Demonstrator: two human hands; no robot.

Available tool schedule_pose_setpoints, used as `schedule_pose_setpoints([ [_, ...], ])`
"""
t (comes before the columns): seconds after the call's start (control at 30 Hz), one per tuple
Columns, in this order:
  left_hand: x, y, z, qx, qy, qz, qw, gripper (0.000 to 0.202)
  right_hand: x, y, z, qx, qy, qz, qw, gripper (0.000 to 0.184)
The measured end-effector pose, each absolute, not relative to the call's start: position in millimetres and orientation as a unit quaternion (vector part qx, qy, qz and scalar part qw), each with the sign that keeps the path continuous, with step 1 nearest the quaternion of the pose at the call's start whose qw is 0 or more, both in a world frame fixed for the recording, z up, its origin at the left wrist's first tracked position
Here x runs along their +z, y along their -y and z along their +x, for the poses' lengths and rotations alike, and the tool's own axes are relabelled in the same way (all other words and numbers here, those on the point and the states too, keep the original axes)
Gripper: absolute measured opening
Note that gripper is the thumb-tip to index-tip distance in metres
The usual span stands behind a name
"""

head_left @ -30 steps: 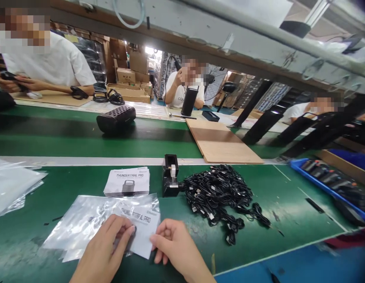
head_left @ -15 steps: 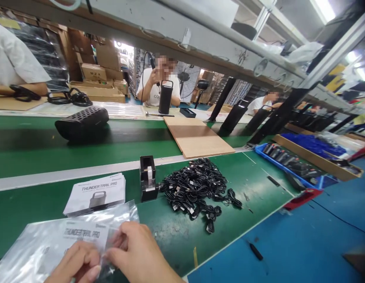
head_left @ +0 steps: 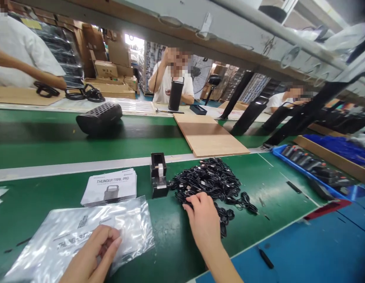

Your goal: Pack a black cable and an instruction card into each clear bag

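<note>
My left hand (head_left: 92, 257) rests at the bottom left, fingers curled and pinching a clear plastic bag (head_left: 73, 236) with a printed booklet inside it. My right hand (head_left: 203, 220) reaches forward to the near edge of a pile of coiled black cables (head_left: 210, 182), its fingertips touching the coils; I cannot see whether they grip one. A stack of "Thunder Trail Pro" booklets (head_left: 110, 188) lies just beyond the bag. A black tape dispenser (head_left: 158, 181) stands between the booklets and the cables.
A black speaker (head_left: 99, 116) lies on the green conveyor belt (head_left: 52, 149). A wooden board (head_left: 210, 137) sits beyond the cables. A blue tray (head_left: 315, 173) of parts is at the right. Three people work across the belt. A metal shelf beam runs overhead.
My right hand has left the bag and moved forward right onto the cable pile. My left hand stays on the bag. The camera view has swung back to the left.
</note>
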State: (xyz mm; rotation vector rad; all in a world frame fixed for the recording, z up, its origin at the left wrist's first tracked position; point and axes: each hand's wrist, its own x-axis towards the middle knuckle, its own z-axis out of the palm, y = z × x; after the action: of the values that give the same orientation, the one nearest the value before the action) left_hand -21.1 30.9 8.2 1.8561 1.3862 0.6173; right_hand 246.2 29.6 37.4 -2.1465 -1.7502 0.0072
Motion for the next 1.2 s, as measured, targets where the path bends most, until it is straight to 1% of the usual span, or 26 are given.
schedule_pose_setpoints([
  [0.1, 15, -28, -16, 0.220, -0.550, 0.724, 0.355, 0.022, 31, -26, 247, 0.046, 0.600, -0.719, 0.346, 0.012],
  [0.13, 18, -27, -13, 0.224, -0.557, 0.719, 0.350, 0.022, 31, -24, 242, 0.093, 0.572, -0.712, 0.396, 0.015],
  [0.17, 20, -26, -11, 0.230, -0.562, 0.715, 0.346, 0.022, 32, -22, 234, 0.168, 0.543, -0.701, 0.430, 0.018],
  [0.2, 22, -25, -9, 0.234, -0.565, 0.712, 0.345, 0.022, 33, -19, 224, 0.265, 0.517, -0.682, 0.444, 0.020],
  [0.23, 23, -25, -8, 0.237, -0.566, 0.710, 0.345, 0.022, 35, -17, 212, 0.372, 0.497, -0.650, 0.439, 0.021],
  [0.27, 23, -24, -8, 0.239, -0.568, 0.708, 0.346, 0.021, 35, -15, 200, 0.472, 0.486, -0.608, 0.414, 0.021],
  [0.3, 23, -23, -8, 0.241, -0.567, 0.707, 0.349, 0.021, 36, -14, 189, 0.546, 0.486, -0.566, 0.381, 0.020],
  [0.33, 22, -23, -9, 0.243, -0.565, 0.706, 0.351, 0.020, 35, -13, 179, 0.586, 0.499, -0.537, 0.345, 0.018],
  [0.37, 21, -22, -10, 0.248, -0.565, 0.704, 0.351, 0.020, 35, -14, 171, 0.594, 0.523, -0.526, 0.313, 0.017],
  [0.43, 19, -19, -12, 0.258, -0.564, 0.699, 0.356, 0.020, 34, -16, 163, 0.556, 0.578, -0.532, 0.271, 0.015],
  [0.5, 17, -17, -12, 0.271, -0.572, 0.682, 0.367, 0.019, 35, -20, 164, 0.518, 0.594, -0.553, 0.270, 0.015],
  [0.53, 17, -16, -12, 0.280, -0.578, 0.669, 0.375, 0.019, 36, -22, 166, 0.517, 0.581, -0.563, 0.281, 0.016],
  [0.6, 16, -15, -11, 0.297, -0.587, 0.643, 0.393, 0.020, 38, -25, 167, 0.555, 0.518, -0.572, 0.311, 0.015],
  [0.73, 15, -15, -9, 0.311, -0.577, 0.624, 0.426, 0.021, 40, -28, 154, 0.690, 0.347, -0.524, 0.359, 0.006],
  [0.8, 16, -15, -10, 0.318, -0.571, 0.614, 0.442, 0.021, 40, -28, 144, 0.701, 0.324, -0.527, 0.355, 0.011],
  [0.97, 17, -14, -12, 0.361, -0.550, 0.565, 0.498, 0.025, 38, -26, 134, 0.653, 0.399, -0.568, 0.302, 0.029],
  [1.1, 17, -15, -12, 0.388, -0.527, 0.501, 0.566, 0.028, 38, -24, 134, 0.667, 0.411, -0.547, 0.297, 0.031],
  [1.2, 17, -16, -13, 0.385, -0.488, 0.428, 0.656, 0.031, 37, -24, 131, 0.684, 0.406, -0.527, 0.300, 0.029],
])
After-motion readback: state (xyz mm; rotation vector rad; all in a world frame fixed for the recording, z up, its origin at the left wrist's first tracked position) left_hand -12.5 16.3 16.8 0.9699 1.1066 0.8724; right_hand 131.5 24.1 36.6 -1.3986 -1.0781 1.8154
